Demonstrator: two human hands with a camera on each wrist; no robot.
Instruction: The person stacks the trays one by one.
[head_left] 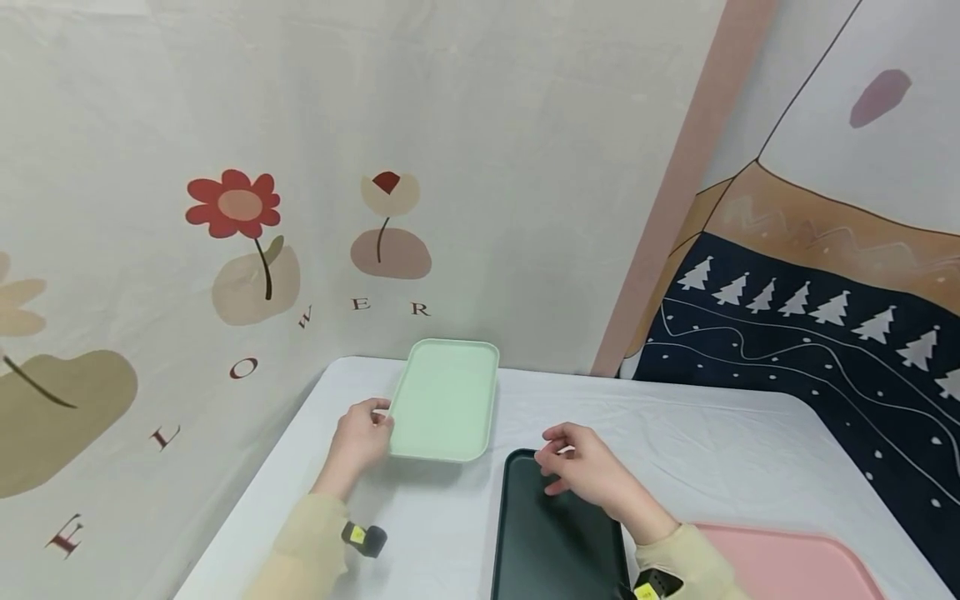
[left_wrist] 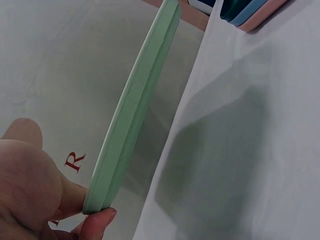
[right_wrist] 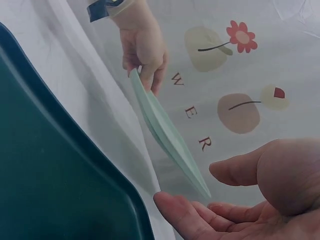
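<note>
A light green rectangular tray [head_left: 446, 400] is raised above the white table, casting a shadow beneath it. My left hand [head_left: 360, 442] pinches its left edge between thumb and fingers; the left wrist view shows the tray [left_wrist: 127, 115] edge-on and tilted. My right hand [head_left: 588, 471] hovers over the far end of a dark green tray [head_left: 551, 542], thumb and fingers apart with nothing between them. In the right wrist view, the light green tray's [right_wrist: 170, 135] far end points toward my right hand's fingers [right_wrist: 187, 215].
At the front right lies a pink tray [head_left: 787, 562]. Dark green, blue and pink tray edges [left_wrist: 250, 12] show stacked in the left wrist view. A fabric backdrop with printed flowers [head_left: 236, 204] stands behind the white table [head_left: 645, 408]; a dark tree-patterned cloth [head_left: 795, 350] hangs right.
</note>
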